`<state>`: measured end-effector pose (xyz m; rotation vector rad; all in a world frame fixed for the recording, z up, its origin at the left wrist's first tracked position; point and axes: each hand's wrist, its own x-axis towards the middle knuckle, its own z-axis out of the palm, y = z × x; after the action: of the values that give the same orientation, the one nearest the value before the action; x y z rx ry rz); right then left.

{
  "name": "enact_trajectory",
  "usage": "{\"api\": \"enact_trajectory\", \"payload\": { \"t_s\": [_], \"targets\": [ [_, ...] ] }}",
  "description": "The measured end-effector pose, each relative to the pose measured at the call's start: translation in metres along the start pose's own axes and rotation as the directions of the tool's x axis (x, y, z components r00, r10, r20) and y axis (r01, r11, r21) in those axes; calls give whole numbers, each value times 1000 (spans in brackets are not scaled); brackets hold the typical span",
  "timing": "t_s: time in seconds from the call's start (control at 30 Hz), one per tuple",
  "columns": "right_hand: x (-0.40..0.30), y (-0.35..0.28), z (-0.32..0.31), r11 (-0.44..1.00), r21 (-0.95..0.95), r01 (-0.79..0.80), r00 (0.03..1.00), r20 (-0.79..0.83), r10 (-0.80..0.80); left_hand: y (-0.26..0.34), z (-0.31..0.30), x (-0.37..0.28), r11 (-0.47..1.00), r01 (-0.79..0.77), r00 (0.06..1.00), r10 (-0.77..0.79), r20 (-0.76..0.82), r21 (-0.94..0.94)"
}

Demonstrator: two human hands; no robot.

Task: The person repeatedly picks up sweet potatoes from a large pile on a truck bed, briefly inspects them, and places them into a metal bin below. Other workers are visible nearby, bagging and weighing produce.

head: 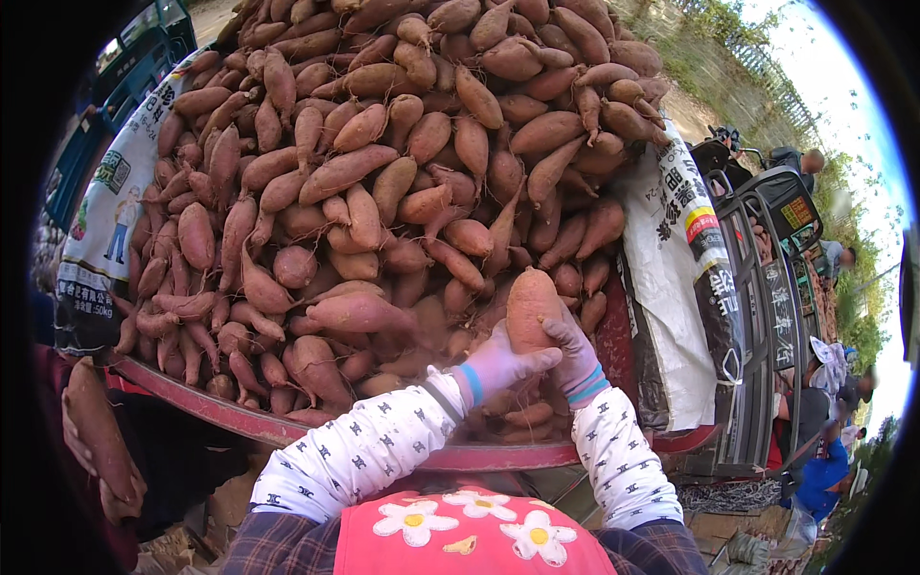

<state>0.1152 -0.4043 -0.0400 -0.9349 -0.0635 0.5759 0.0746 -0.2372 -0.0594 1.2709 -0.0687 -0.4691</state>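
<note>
A large, reddish sweet potato point(532, 309) stands upright between my gloved hands, above the near edge of the heap. My left hand point(502, 363) cups its lower left side, the thumb reaching across its base. On its right side, the fingers of my right hand point(575, 348) press against the skin. Both gloves are pale with blue cuff bands. Before me, a tall pile of sweet potatoes point(374, 172) fills a red cargo bed, many with thin roots and soil on them. A hazy patch of dust hangs just left of my hands.
The bed's red metal rim point(496, 456) runs across in front of my body. Printed woven sacks line the left point(108, 230) and right point(672, 287) sides. At the lower left, another person's hands point(93, 445) hold a long sweet potato. Vehicles and several people are at the right.
</note>
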Motion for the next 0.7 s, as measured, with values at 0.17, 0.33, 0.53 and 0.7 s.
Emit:
{"api": "enact_trajectory", "payload": {
  "t_s": [0.17, 0.33, 0.53, 0.7],
  "targets": [
    [-12, 9, 4, 997, 32, 70, 985, -158, -64, 14, -10, -7, 677, 178, 984, -134, -118, 715],
    [-6, 20, -21, 991, 120, -51, 992, -113, 64, 9, -15, -16, 587, 97, 991, -135, -22, 804],
    [-3, 31, -48, 991, 118, -66, 984, -155, 84, 21, 8, -25, 597, -168, 982, 174, 78, 784],
    [-5, 26, -33, 882, -376, 286, 887, -244, -392, 16, 20, -26, 666, -322, 920, 387, 57, 673]
  ]
}}
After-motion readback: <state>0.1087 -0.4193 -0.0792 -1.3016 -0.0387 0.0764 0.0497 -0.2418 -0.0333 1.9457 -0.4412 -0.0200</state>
